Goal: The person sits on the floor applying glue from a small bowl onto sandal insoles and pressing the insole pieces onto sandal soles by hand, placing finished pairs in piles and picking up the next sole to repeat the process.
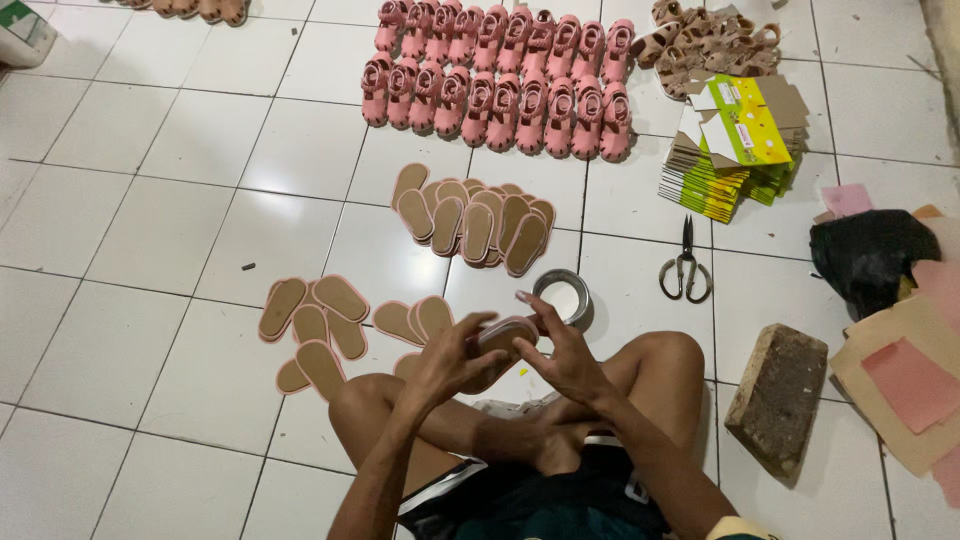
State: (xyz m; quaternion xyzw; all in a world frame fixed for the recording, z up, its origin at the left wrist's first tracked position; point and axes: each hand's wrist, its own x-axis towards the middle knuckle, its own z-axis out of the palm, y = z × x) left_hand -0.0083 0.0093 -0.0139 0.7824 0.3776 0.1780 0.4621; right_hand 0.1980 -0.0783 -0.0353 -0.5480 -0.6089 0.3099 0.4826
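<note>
I sit cross-legged on a white tiled floor. My left hand (455, 355) and my right hand (562, 352) meet over my knees around one small pink-edged brown insole (503, 332). The left hand cups it from the left; the right hand's fingers press on its right end. A round tin of white glue (565, 298) stands just beyond my right hand. Loose insoles (318, 325) lie flat to the left of my knee, and a fanned stack of insoles (478, 218) lies farther out.
Two rows of pink children's sandals (505, 85) line the far floor, with tan sandals (705, 42) beside them. A stack of flat yellow-green cartons (738, 145), scissors (686, 265), a brick-like block (780, 395), a black bag (870, 255) and brown and pink sheets (905, 385) lie at right.
</note>
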